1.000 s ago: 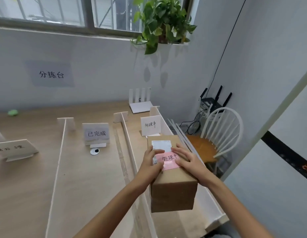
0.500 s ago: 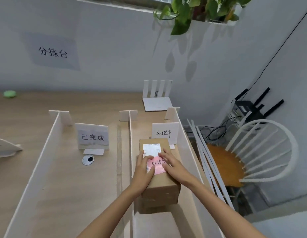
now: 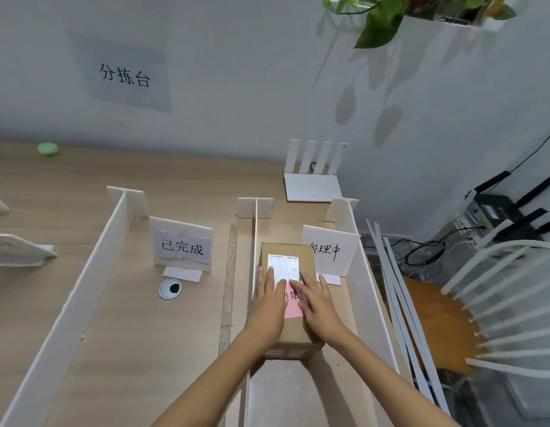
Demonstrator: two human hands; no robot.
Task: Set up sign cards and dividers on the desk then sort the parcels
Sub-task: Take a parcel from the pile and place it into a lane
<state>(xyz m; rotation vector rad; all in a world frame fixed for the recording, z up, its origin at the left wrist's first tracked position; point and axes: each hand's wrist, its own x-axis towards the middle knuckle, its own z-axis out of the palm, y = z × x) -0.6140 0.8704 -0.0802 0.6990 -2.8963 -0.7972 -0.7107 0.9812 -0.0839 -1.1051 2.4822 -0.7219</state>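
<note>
A pale wooden desk (image 3: 113,318) runs up to a white wall, where a paper sheet (image 3: 124,77) reads 分拣台; plant leaves (image 3: 378,20) hang in the upper right corner. Three white dividers stand on edge and run from the bottom of the frame toward the wall: a left divider (image 3: 83,285), a middle divider (image 3: 254,241) and a right divider (image 3: 364,288).

The brown parcel (image 3: 293,337) lies in the right-hand lane, just beside the middle divider. Its long axis runs parallel to the dividers, and its far short end points at the 处理中 sign card (image 3: 327,251), which stands just beyond it to the right. A white label (image 3: 284,266) sits on the far half of its top, and a pink note (image 3: 292,306) lies nearer.

The left hand (image 3: 267,300) and right hand (image 3: 320,303) lie flat on the parcel's top, side by side, with fingers straight, partly covering the note.

The 已完成 sign card (image 3: 182,246) stands in the centre lane, behind a round cable grommet (image 3: 170,288). Another sign card (image 3: 18,249) leans at the left edge. A white router (image 3: 313,186) sits by the wall beyond the lanes. Loose white strips (image 3: 400,303) and a white chair (image 3: 498,303) are off the desk's right side.
</note>
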